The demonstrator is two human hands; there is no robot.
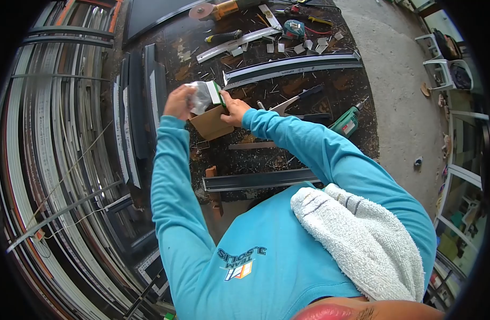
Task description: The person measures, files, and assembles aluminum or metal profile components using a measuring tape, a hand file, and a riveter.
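My left hand (178, 102) is closed on a crumpled clear plastic bag (201, 98), over the dark workbench. The bag is right beside a small box (213, 93) with a white and green end. My right hand (235, 110) grips this box from the right, its fingers at the green edge. Below both hands is a brown cardboard piece (210, 124), which seems to be part of the box or lies against it. What the bag contains is hidden.
Dark metal profiles (293, 68) and a green drill (347, 121) lie on the bench (173, 40). An angle grinder (215, 10), a tape measure (294, 29) and several metal offcuts are at the far side. Racks of long profiles (47, 133) stand at the left.
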